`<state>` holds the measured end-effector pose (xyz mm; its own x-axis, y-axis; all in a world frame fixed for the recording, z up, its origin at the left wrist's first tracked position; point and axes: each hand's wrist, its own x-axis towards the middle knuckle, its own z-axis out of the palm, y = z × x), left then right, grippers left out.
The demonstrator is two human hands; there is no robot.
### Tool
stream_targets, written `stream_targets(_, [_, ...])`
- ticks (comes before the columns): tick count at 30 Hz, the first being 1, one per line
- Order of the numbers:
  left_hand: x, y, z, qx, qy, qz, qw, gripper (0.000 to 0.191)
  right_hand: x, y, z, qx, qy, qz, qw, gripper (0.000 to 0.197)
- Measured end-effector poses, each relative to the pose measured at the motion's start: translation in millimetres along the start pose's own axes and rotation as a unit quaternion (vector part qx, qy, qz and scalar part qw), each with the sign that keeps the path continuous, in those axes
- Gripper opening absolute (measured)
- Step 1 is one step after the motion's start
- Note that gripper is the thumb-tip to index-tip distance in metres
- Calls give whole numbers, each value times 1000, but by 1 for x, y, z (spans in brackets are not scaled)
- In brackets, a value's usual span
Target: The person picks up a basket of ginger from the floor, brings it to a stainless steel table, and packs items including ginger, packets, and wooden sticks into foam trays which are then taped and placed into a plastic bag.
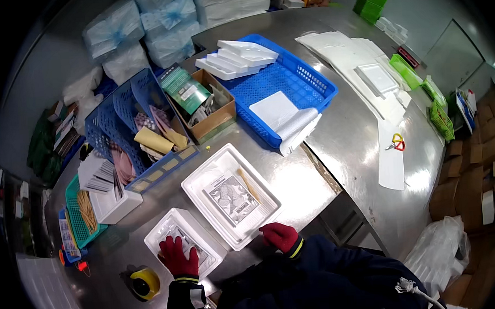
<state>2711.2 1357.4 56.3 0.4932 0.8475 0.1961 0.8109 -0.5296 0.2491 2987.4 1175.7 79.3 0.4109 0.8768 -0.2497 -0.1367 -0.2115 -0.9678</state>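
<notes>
My left hand (179,255), in a red knit glove, lies with fingers spread on flat plastic packets (201,254) inside the smaller white foam box (219,247). My right hand (280,237), gloved the same way, is beside the near right corner of the larger white foam box (192,185). Its fingers are curled; whether they hold anything or touch the rim is not clear. Inside the larger box rests a flat packet with a black-and-white printed picture (233,198). A thin tan strip (248,184) lies along its right side.
A yellow tape dispenser (145,284) stands left of my left hand. Further back are a blue divided bin (163,174), a cardboard box (218,126) and a blue basket (328,88) with foam lids (241,55). Scissors (396,143) lie on a white sheet (391,171) at right.
</notes>
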Motion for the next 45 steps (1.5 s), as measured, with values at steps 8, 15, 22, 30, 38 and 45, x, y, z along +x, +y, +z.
stream_targets(8, [59,7,-7,76,-164,-13,984,64,-54,10,-48,34,204,-33,978,23])
stream_targets(15, [173,126,-50,33,44,388,920,37,-193,50,-63,58,518,5,853,21])
stream_targets(22, [80,340,25,-228,-385,593,669,38,-289,76,-39,14,622,14,783,23])
stream_targets(30, [-135,507,76,-136,-426,786,427,40,-455,133,-18,81,814,-7,575,26])
stream_targets(38, [-310,597,75,-51,-466,842,266,42,-580,151,-21,117,867,-122,469,28])
stream_targets(45, [-389,651,96,75,-547,795,251,49,-681,125,-128,125,837,-246,473,21])
